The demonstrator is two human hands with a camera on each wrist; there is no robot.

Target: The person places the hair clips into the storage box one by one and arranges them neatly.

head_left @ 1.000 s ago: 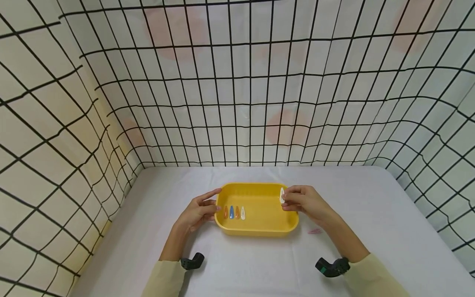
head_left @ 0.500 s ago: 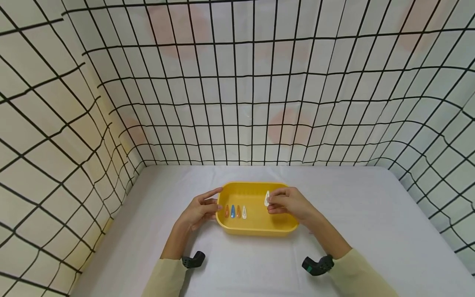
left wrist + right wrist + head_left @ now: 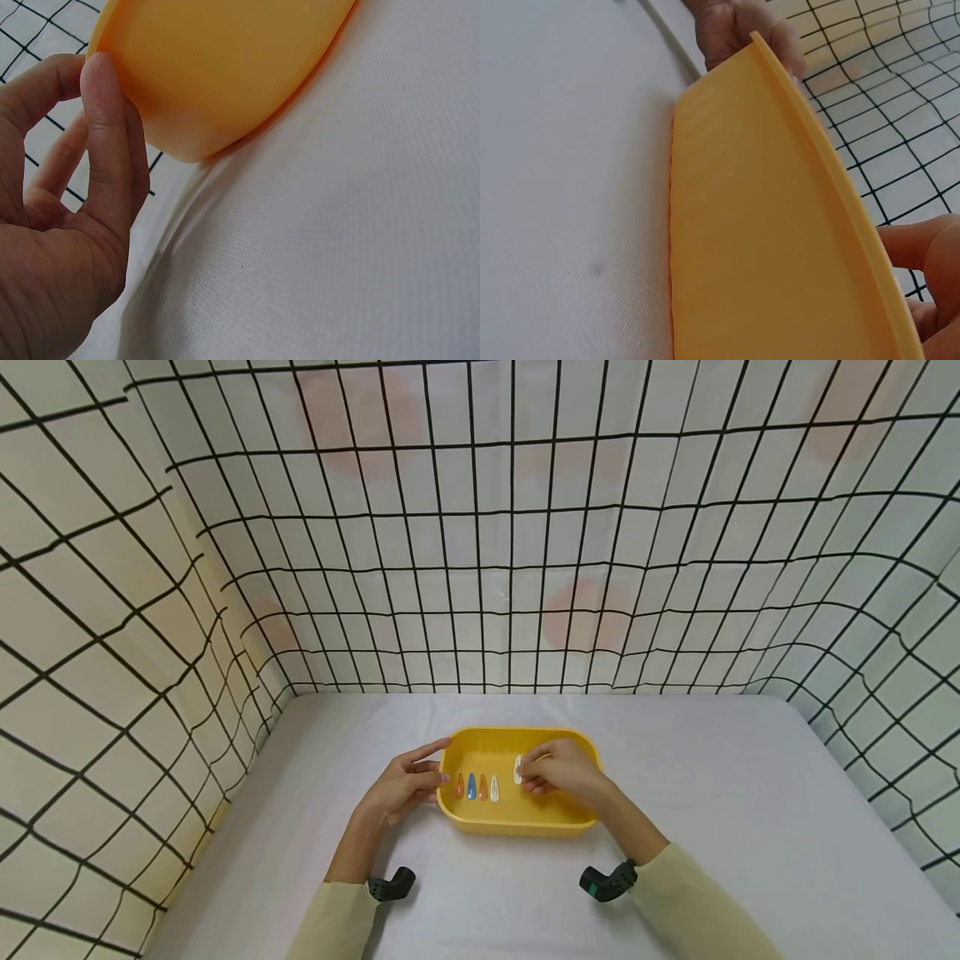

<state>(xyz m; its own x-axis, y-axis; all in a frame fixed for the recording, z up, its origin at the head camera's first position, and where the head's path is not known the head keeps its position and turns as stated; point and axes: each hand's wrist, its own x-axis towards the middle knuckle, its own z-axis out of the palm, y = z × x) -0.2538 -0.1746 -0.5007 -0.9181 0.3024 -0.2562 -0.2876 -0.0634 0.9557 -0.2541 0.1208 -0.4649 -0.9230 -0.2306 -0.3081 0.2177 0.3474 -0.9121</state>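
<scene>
A yellow tray rests on the white cloth. My left hand grips its left end, with the thumb at the rim. My right hand is over the tray's middle and pinches a white snap hair clip, which stands upright from the fingertips. Left of it, a row of hair clips lies on the tray floor: a reddish-orange clip, a blue clip, an orange clip and a white clip. In the right wrist view the tray wall hides the clips and most of the right hand.
The white-covered table extends around the tray. A black wire grid stands behind it and along both sides. Each wrist carries a black camera, such as the right wrist camera.
My right hand has carried the white hair clip leftward from the tray's right edge to its middle. The right forearm now covers the pink clip's place on the table. My left hand stays put.
</scene>
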